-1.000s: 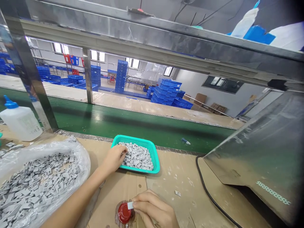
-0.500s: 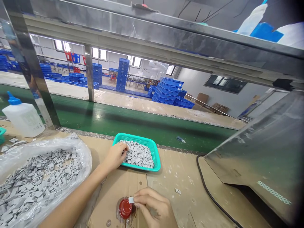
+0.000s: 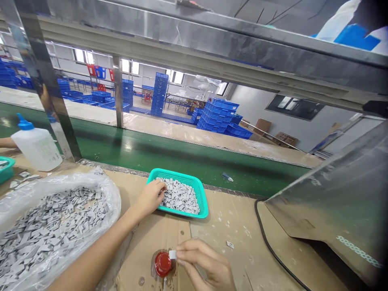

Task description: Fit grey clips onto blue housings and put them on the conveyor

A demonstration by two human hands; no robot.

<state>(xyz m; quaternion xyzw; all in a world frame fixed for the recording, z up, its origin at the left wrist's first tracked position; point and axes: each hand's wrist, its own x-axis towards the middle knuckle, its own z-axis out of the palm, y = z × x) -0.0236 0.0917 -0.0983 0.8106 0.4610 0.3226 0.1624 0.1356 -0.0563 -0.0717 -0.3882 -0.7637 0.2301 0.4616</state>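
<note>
My left hand (image 3: 152, 197) rests at the left end of a teal basket (image 3: 203, 202) filled with small grey plastic pieces (image 3: 182, 197). Its fingers are bent down and pressed together among the pieces; what they hold, if anything, is hidden. Lower down, my right hand (image 3: 206, 260) pinches one light grey piece (image 3: 172, 254) between thumb and fingers. That piece is at the right edge of a small red cup (image 3: 163, 264), which stands on wet-stained cardboard (image 3: 145, 242).
At the left lies an open clear plastic bag (image 3: 113, 198) of grey pieces, with a white bottle (image 3: 39, 147) behind it. Another person's arm (image 3: 7, 142) shows at the left edge. A black cable (image 3: 266, 238) and metal panel (image 3: 333, 198) stand right; a green belt (image 3: 182, 155) runs behind.
The view has shifted slightly, so most things sit further right. Another person's arm has appeared behind the bottle. Both my hands keep nearly the same places and finger poses.
</note>
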